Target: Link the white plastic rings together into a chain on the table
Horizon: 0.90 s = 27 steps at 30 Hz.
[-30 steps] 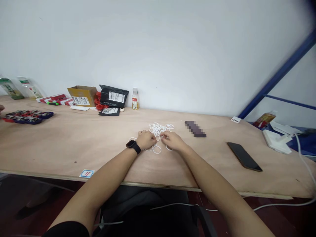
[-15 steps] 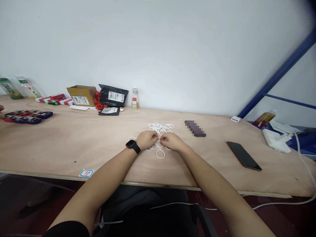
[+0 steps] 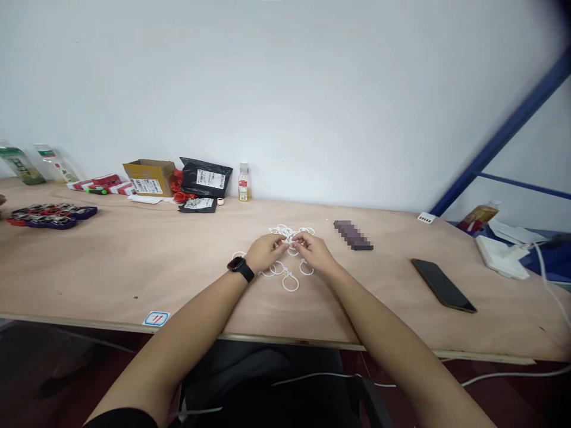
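Observation:
A heap of several thin white rings (image 3: 289, 230) lies in the middle of the plywood table (image 3: 134, 267). My left hand (image 3: 266, 252), with a black smartwatch (image 3: 241, 268) on its wrist, and my right hand (image 3: 313, 251) meet over the near side of the heap. The fingertips of both hands are pinched together on white rings. More rings lie linked in a short chain (image 3: 289, 280) on the table just below my hands.
A black phone (image 3: 443, 285) lies to the right, a dark pixelated block (image 3: 353, 235) behind it. At the back left stand a cardboard box (image 3: 149, 177), black parcels (image 3: 205, 177) and a small bottle (image 3: 243, 182). Blue-red trays (image 3: 49, 214) lie far left. White cables and a blue frame are at the right.
Both hands have shifted slightly away from me toward the heap and lifted a little. The loose ring chain now lies exposed on the table nearer to me.

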### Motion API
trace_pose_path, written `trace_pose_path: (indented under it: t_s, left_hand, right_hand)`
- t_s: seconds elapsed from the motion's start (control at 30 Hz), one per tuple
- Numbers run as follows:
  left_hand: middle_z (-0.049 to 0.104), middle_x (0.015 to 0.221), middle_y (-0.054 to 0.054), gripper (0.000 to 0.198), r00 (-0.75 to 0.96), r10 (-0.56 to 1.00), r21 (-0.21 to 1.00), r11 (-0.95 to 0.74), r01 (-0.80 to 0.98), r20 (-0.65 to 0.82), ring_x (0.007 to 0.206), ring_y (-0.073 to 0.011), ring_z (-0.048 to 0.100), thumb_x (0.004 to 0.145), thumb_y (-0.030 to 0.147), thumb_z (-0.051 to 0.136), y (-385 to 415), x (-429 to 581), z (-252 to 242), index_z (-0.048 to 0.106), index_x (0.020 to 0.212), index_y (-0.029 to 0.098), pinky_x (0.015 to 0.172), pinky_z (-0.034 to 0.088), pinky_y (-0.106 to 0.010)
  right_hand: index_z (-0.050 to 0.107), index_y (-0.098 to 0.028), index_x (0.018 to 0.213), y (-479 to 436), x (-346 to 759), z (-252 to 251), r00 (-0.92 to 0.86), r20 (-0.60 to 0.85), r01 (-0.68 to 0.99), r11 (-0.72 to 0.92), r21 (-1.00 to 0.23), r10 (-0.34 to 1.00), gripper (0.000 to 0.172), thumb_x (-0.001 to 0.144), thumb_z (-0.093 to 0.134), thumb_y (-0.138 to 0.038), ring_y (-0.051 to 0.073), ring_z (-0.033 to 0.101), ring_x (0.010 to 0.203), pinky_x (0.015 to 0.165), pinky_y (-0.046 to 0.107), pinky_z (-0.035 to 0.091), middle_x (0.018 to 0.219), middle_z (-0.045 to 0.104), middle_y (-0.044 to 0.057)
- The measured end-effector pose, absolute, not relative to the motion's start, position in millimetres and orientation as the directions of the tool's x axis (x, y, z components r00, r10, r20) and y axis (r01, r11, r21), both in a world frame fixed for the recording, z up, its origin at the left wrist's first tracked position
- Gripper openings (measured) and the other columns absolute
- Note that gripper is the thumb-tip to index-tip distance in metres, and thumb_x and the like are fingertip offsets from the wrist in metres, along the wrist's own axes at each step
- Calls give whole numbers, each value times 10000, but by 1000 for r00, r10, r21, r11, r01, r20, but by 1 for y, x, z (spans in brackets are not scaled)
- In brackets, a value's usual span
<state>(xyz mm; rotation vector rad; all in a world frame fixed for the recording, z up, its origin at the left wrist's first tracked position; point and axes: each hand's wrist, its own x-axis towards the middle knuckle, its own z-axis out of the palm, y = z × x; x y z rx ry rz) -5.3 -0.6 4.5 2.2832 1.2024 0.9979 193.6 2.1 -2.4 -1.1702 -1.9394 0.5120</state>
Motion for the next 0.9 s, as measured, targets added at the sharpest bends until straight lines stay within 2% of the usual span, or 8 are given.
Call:
trace_pose_path:
  t_s: [0.07,0.2,0.27,0.43,0.57,0.73,0.8,0.9]
  left_hand:
    - [720,947,-46,320,409,802,591,-597,542,435,801,-164,625,897,408,556,-3,-3,6,688,1092,192,730,464,-261]
    - [704,798,-33,329,404,810,572,-586,574,425,708,-145,593,932,406,499,-4,-3,6,722,852,179,658,420,-248]
    - [690,749,-23,336,408,803,571,-596,565,434,673,-134,577,935,392,496,-4,-4,6,716,797,178,629,399,-242]
    - [683,746,-27,309,440,769,547,-640,540,464,682,-133,576,929,372,521,-5,-4,7,723,806,174,646,401,-238]
    - [683,760,-33,308,496,746,527,-665,529,444,716,-144,582,937,380,510,-7,-2,10,728,860,176,682,411,-243]
    - [678,749,-28,317,560,727,515,-682,520,397,717,-147,574,936,403,505,-9,0,11,721,870,181,683,404,-242]
    - [678,749,-27,316,538,738,518,-672,529,407,711,-145,571,939,395,499,-8,-1,10,718,868,179,671,396,-239]
    - [682,757,-30,341,482,766,509,-643,572,426,701,-144,572,949,381,470,-3,-5,9,711,824,175,658,388,-241]
  right_hand:
    - [651,-215,981,0,191,-3,-290,405,490,498,-715,867,182,865,546,-308,139,592,626,617,261,447,799,673,6]
    - [645,-213,1058,-4,187,-3,-329,359,374,470,-800,873,247,871,520,-313,123,590,550,585,266,472,784,670,5]
    - [638,-202,1060,-4,186,-3,-306,339,322,432,-843,890,262,844,540,-311,118,594,547,570,261,478,812,675,16]
    - [659,-175,921,0,185,-6,-279,277,272,352,-896,920,215,763,570,-290,119,580,551,538,246,464,721,644,10]
    - [646,-176,791,3,185,-8,-214,314,329,371,-868,925,150,698,539,-224,119,554,556,537,234,450,644,606,-9]
    - [617,-178,683,5,187,-8,-213,357,366,413,-834,909,138,670,480,-182,110,533,555,528,220,439,659,621,-2]
    - [654,-175,777,7,189,-8,-237,342,332,407,-851,909,195,685,484,-191,112,554,567,547,230,463,733,657,11]
    - [668,-180,1041,12,195,-8,-240,333,303,396,-867,912,334,743,541,-259,115,580,601,582,251,496,941,703,48]
